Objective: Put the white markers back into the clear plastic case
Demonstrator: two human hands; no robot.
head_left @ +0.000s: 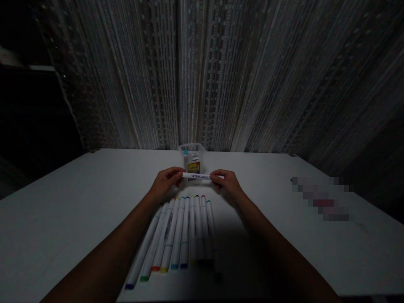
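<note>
Between my hands a white marker [196, 176] is held level, with dark print along its barrel. The fingers of my left hand [166, 181] pinch its left end, and those of my right hand [226, 181] close round its right end. Just behind it stands a clear plastic container [192, 148] with a yellow and dark label; a light-blue-tipped marker [186, 156] is upright inside. Nearer to me, below my hands, several white markers [176, 235] with differently coloured ends lie side by side in a row. My left forearm partly covers the row's left side.
The white table [78, 219] reaches back to a hanging patterned curtain [202, 75]. A blurred-out, pixelated item [322, 202] lies on the table at the right. The room is dim, and shadow covers the near table edge.
</note>
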